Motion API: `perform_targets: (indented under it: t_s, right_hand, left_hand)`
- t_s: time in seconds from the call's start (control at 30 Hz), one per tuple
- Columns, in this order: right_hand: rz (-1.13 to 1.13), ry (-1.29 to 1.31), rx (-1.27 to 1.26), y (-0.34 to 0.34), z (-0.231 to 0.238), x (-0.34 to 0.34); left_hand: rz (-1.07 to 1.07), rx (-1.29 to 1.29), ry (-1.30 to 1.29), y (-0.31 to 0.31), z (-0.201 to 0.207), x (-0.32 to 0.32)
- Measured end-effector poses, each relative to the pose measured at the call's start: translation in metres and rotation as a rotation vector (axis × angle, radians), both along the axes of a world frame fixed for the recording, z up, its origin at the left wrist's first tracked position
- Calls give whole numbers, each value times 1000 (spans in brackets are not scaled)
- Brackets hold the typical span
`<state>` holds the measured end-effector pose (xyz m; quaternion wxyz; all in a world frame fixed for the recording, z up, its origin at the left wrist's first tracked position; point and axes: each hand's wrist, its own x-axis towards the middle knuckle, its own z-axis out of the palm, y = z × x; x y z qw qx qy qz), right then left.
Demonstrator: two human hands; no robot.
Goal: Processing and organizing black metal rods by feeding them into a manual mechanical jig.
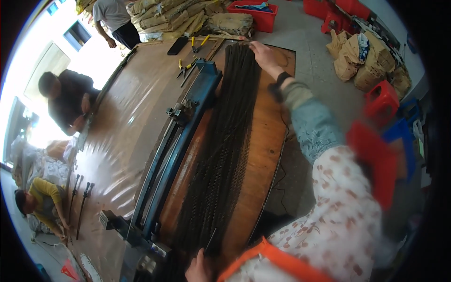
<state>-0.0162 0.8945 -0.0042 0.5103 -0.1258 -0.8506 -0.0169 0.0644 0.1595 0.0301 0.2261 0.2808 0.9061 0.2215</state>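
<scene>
Dark strips point(228, 122): A thick bundle of long, thin strips lies lengthwise on the bare wooden part of a workbench point(268, 141), alongside a blue metal rail fixture point(169, 171).
Right hand point(265, 57): Stretched to the far end of the bundle, its fingertips reach the strip ends; whether they pinch any cannot be told.
Left hand point(199, 270): At the near end, partly cut off by the lower edge, the thumb points up beside a thin dark piece point(211, 240); whether the fingers close on it cannot be told.
Sleeves: A black band point(283, 79) circles the right wrist, above a blue-green oversleeve point(315, 127) and a white patterned sleeve point(343, 188).
Bench top: Beyond the fixture, yellow-handled pliers point(186, 67) lie near a flat black object point(178, 46); dark rods point(82, 207) rest on the clear sheeting point(117, 115).
Co-workers: A person in dark clothing point(70, 98) and another in yellow point(47, 191) work along the opposite side; a third in grey point(112, 15) stands at the far end.
Surroundings: Brown packages point(164, 19) are piled beside a red crate point(258, 19); a red stool point(381, 99) stands at right.
</scene>
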Motion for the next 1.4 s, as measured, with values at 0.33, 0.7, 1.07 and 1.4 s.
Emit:
perform_targets:
  t_s: [0.33,0.7,1.07,1.4]
  right_hand:
    - [-398,-306,-362,-18,-9,-64]
    - [108,-119,129,-79,-21,-7]
    - [615,-548,20,-173,-67,79]
    - [511,-436,-108,-200,-62,54]
  left_hand:
    - [6,-94,-79,7,17,5]
    - [12,-104,-145,6,14,5]
    - [-206,-29,183,-9,-15,1]
    - [-163,-57,189,3,13,21]
